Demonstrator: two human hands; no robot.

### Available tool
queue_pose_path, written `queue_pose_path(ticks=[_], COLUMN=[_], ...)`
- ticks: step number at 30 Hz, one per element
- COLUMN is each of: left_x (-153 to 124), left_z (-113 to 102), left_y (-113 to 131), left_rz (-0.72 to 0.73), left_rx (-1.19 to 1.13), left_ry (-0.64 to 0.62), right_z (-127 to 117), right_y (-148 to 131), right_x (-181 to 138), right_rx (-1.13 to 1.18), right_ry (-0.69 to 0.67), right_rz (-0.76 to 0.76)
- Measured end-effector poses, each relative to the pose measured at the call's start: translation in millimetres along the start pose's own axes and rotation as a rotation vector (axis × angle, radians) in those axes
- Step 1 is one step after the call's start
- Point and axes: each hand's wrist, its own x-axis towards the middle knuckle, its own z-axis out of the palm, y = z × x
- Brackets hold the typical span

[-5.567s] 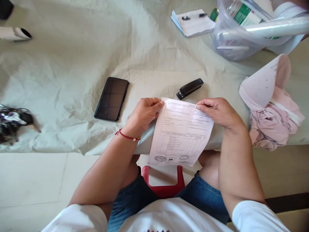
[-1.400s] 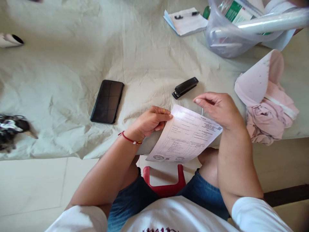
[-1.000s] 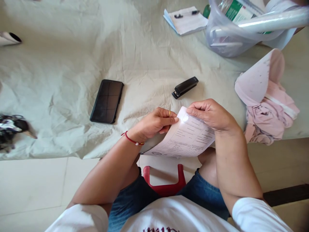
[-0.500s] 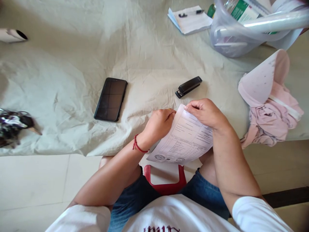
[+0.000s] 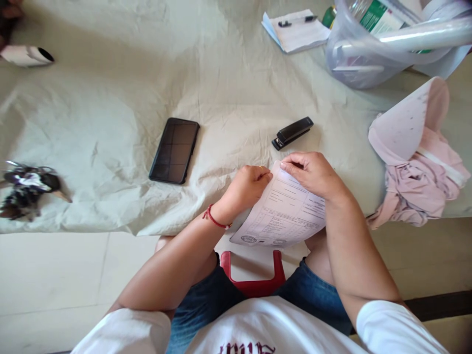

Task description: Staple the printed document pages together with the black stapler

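Creased pale cover [image 5: 228,73] spans the work area, tiled floor [image 5: 51,275] past its near edge. L hand [image 5: 248,189], fingers curled tight, grips the top-L corner of the sheet [image 5: 285,214]; R hand [image 5: 311,173] pinches the top edge, thumb on the printed face. Can't tell if it's one pg or more. Sheet lies btwn & below the hands, long axis running from them toward the lap, slanting a bit L, lower end curled over the stool [image 5: 254,286]. Stapler [image 5: 293,132] sits untouched just beyond the sheet's top edge, R hand nearer, its long axis angled up-R, mouth end toward the sheet. Phone [image 5: 174,151] L of sheet; pink cloth [image 5: 416,189] R of sheet; pad [image 5: 300,34] w/ pen & tub [image 5: 354,73] well beyond it.
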Motion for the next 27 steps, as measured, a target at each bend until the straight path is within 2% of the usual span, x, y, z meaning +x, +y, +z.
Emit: queue_pose_path(ticks=[3,6,10,14,20,27], left_x=[1.5,1.6,1.5,4.0,4.2,2.3], left_z=[-0.7,-1.3,-0.9,-0.6,-9.9,-16.5], left_y=[-1.2,-1.2,-2.5,-4.9,2.8,6.1], left_rz=[-0.049,-0.051,-0.03,-0.044,-0.113,-0.101], left_rx=[-0.099,-0.146,-0.169,-0.23,-0.236,-0.297], left_ry=[-0.021,-0.025,-0.04,-0.059,0.018,-0.025], right_z=[5.1,8.4,7.5,2.7,-6.4,-9.9], right_y=[0.3,-0.9,-3.3,-2.9,0.8,3.2], right_x=[-1.4,-2.2,-2.6,-2.9,-4.1,-5.3], right_rx=[-0.048,-0.102,-0.117,-0.16,-0.044,0.157], right_ry=[0.041,0.042,0.105,0.056,0.041,-0.018], right_rz=[-0.085,-0.103,-0.074,-0.003,0.0,-0.002])
